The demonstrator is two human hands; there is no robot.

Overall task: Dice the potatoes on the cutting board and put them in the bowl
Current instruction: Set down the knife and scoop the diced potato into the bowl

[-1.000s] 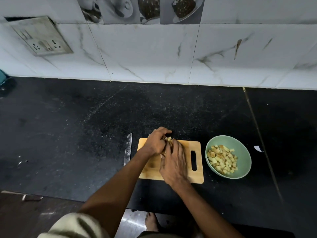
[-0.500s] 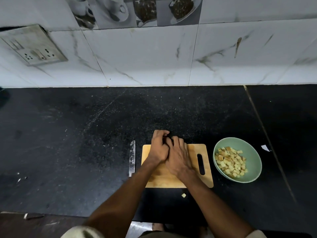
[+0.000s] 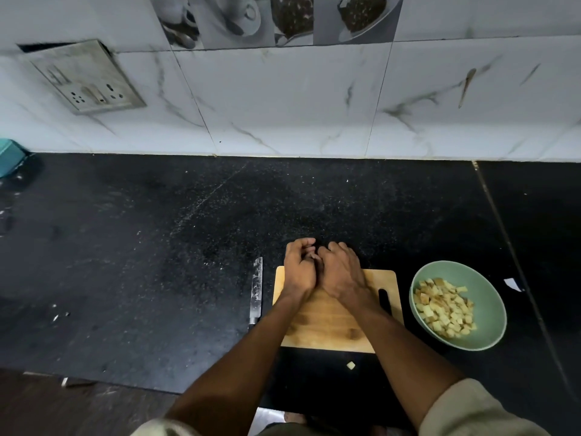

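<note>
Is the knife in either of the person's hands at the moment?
No, the knife lies on the counter left of the cutting board.

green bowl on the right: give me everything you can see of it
The round pale green bowl sits upright on the black speckled countertop, right of the light wooden cutting board with a narrow dark gap between them. It looks smooth and matte, ceramic or plastic, with a plain rim and no visible handle or pattern. Inside, a heap of pale yellow diced potato cubes covers the bottom and left wall, with the far right wall bare. Neither hand touches it. A small white scrap lies just beyond its right rim.
</note>
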